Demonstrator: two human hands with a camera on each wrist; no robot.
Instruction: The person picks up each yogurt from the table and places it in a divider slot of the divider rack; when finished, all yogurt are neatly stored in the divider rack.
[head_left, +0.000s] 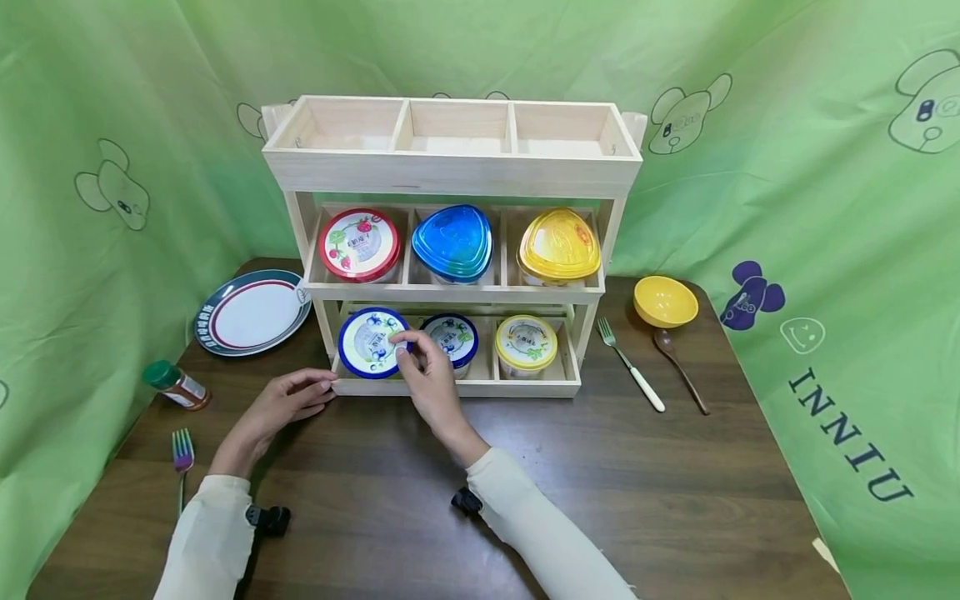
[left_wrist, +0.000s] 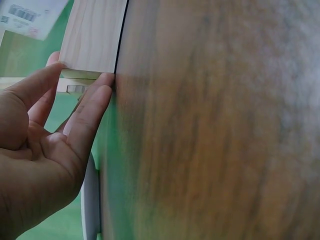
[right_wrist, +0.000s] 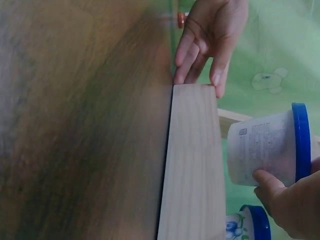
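Observation:
My right hand (head_left: 431,379) grips a round white tub with a blue lid (head_left: 366,343), its thumb on the tub's side and its fingers at the lid. In the right wrist view the tub (right_wrist: 265,150) stands above the front board of the bottom tier, at the left compartment. At that tier's left front corner, my left hand (head_left: 288,402) pinches the end of the wooden rack (head_left: 457,388) between thumb and fingers. A second blue-lidded tub (head_left: 453,335) sits in the middle compartment, partly behind the right hand, and a yellow-lidded tub (head_left: 527,343) in the right one.
The middle tier holds red (head_left: 360,243), blue (head_left: 453,242) and yellow (head_left: 559,244) lidded tubs. Left lie a plate (head_left: 258,312), a spice jar (head_left: 177,385) and a fork (head_left: 182,452). Right are a white-handled fork (head_left: 630,367), a spoon (head_left: 681,371) and a yellow bowl (head_left: 665,302).

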